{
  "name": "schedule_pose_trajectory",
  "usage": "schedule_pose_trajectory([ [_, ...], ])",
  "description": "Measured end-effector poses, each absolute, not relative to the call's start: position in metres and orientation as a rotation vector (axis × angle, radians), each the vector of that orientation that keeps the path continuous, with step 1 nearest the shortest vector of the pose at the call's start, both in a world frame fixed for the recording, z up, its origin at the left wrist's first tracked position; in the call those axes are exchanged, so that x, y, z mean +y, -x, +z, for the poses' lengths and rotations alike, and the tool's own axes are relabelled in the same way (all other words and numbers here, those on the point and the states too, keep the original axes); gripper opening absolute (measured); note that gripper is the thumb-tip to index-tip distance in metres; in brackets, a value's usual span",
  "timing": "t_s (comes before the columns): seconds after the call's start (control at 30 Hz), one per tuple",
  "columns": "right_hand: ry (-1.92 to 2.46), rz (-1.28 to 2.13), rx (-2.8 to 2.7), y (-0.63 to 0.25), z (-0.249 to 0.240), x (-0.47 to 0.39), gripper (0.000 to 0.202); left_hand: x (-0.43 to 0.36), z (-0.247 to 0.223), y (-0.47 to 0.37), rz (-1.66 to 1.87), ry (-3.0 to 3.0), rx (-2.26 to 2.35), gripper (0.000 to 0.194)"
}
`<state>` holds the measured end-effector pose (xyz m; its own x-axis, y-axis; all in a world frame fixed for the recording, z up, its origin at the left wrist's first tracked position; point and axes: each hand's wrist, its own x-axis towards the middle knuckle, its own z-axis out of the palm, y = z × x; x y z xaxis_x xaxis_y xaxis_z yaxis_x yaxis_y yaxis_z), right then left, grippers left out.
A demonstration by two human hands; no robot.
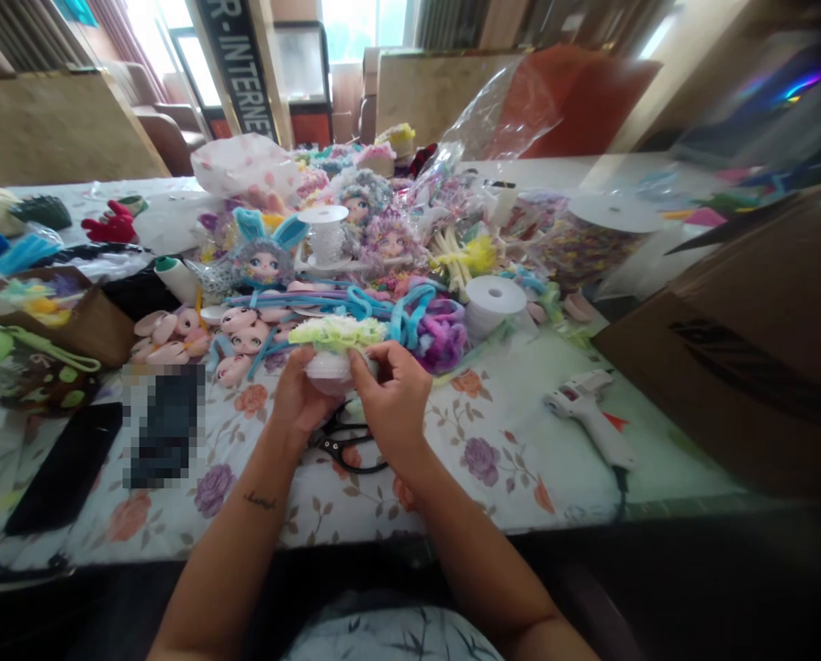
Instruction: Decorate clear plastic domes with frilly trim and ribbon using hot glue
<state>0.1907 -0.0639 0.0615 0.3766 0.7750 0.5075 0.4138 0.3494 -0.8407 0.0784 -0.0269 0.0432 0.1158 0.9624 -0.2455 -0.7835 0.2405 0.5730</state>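
Both hands hold a small white rounded piece (329, 369) with a fluffy white and pale green ruffled trim (338, 332) along its top. My left hand (298, 393) is wrapped round its left side. The thumb and fingers of my right hand (393, 390) pinch its right side, just under the trim. Black-handled scissors (347, 450) lie on the table below my hands, partly hidden by them. Behind the held piece are blue fuzzy stems (410, 317) and a purple fuzzy bundle (442, 332).
Doll faces (245, 332) and a blue-eared doll head (264, 257) lie behind. A white spool (495, 298) stands right of them. The glue gun (593, 418) rests by a cardboard box (741, 349). On the left is a black phone-like slab (66, 466). A floral cloth (486, 496) covers the table.
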Motion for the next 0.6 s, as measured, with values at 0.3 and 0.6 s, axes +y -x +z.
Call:
schedule_pose_trajectory([
  [0.3, 1.263, 0.623, -1.089, -0.1945, 0.0655, -0.0612, 0.025, -0.0278, 0.0414, -0.0807, 1.410, -0.408, 0.595, 0.037],
  [0.6, 1.262, 0.545, -1.066, -0.1912, 0.0624, -0.0665, 0.026, -0.0281, 0.0413, -0.0820, 1.386, -0.365, 0.588, 0.041],
])
